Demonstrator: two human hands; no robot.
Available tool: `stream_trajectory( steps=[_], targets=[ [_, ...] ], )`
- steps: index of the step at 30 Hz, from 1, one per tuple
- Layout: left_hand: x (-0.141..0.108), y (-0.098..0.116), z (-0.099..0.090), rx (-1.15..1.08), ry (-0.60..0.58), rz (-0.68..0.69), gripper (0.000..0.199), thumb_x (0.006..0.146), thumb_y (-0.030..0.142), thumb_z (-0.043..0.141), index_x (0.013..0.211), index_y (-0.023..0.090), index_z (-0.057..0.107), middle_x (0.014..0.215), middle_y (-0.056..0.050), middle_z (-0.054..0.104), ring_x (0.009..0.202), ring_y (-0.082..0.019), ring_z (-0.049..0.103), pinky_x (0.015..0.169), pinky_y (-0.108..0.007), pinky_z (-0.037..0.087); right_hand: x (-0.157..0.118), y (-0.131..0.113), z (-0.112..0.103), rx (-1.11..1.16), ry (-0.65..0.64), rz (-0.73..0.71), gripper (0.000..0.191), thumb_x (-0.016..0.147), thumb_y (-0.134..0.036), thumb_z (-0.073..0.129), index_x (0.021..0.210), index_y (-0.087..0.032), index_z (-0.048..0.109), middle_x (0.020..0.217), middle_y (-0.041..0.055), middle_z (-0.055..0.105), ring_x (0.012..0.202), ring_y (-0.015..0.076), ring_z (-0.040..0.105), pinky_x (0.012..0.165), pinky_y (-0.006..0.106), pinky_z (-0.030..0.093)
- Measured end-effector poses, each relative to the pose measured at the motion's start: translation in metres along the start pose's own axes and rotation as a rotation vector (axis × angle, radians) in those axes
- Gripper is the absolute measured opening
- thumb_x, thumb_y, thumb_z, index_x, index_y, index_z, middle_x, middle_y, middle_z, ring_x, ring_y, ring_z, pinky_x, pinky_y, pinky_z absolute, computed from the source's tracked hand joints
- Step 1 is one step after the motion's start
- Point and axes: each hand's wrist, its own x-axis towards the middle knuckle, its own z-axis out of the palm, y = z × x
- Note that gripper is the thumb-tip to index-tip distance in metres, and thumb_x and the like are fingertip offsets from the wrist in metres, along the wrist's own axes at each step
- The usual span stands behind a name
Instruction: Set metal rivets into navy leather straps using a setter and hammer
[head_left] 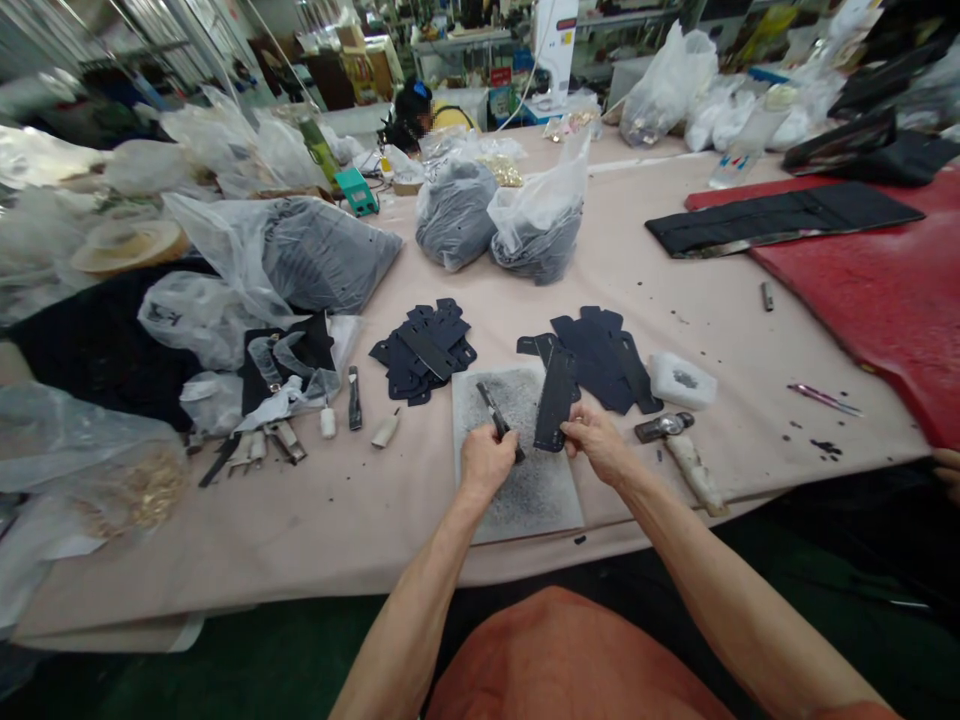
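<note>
My left hand (486, 462) grips a small steel punch or chisel (489, 408), its tip down near the middle of a grey, speckled work slab (544, 500). My right hand (596, 443) pinches a long, dark leather strip (556, 400) at its edge, and the strip lies on the slab's upper right part. Just beyond lie loose dark leather pieces (604, 362), with a second pile (424, 350) to the left. A hammer with a pale wooden handle (694, 472) rests to the right of my right hand.
A white block (679, 380) sits by the hammer, and several hand tools (352, 398) lie left of the slab. Plastic bags (454, 215) of dark pieces crowd the pink table's far side. A red mat (870, 300) covers the right end, and a co-worker (411, 115) sits beyond the table.
</note>
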Motion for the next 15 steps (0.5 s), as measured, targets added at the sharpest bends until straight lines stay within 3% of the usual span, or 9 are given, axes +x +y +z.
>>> stream_trajectory(
  steps=[3,7,10,12,15],
  targets=[
    [-0.002,0.007,-0.010,0.227,0.021,0.061,0.030,0.077,0.040,0.070,0.055,0.021,0.061,0.052,-0.003,0.061,0.052,-0.019,0.057,0.051,-0.026,0.032,-0.003,0.001,0.000,-0.013,0.030,0.021,0.023,0.065,-0.032,0.066,0.073,-0.022,0.047,0.046,-0.0070,0.053,0.037,0.0094,0.045,0.042,0.022,0.032],
    [-0.014,0.028,-0.019,0.230,0.117,0.306,0.017,0.090,0.027,0.057,0.078,0.023,0.067,0.073,-0.005,0.068,0.069,-0.019,0.062,0.062,-0.026,0.038,-0.007,-0.001,0.000,-0.010,0.061,0.024,0.021,0.066,-0.032,0.065,0.074,-0.022,0.048,0.044,-0.0060,0.053,0.037,0.0101,0.046,0.042,0.022,0.032],
    [-0.027,0.047,-0.016,0.152,-0.008,0.502,0.011,0.089,0.018,0.057,0.092,0.023,0.067,0.089,-0.005,0.069,0.083,-0.019,0.064,0.072,-0.027,0.043,-0.012,-0.004,0.002,0.022,0.069,0.016,0.021,0.067,-0.032,0.066,0.074,-0.021,0.049,0.046,-0.0061,0.054,0.038,0.0095,0.047,0.041,0.021,0.032],
    [-0.034,0.057,-0.010,0.129,-0.100,0.533,0.011,0.086,0.017,0.060,0.094,0.022,0.066,0.090,-0.004,0.068,0.082,-0.019,0.063,0.073,-0.028,0.044,-0.015,-0.006,0.003,0.053,0.069,0.011,0.024,0.067,-0.033,0.068,0.076,-0.021,0.050,0.050,-0.0067,0.054,0.039,0.0089,0.048,0.041,0.021,0.032],
    [-0.037,0.064,-0.003,0.101,-0.143,0.511,0.011,0.085,0.015,0.062,0.094,0.021,0.066,0.090,-0.004,0.067,0.080,-0.018,0.061,0.071,-0.028,0.045,-0.021,-0.010,0.002,0.114,0.055,0.004,0.030,0.066,-0.037,0.071,0.079,-0.020,0.050,0.056,-0.0072,0.055,0.041,0.0080,0.050,0.041,0.020,0.034]
  ],
)
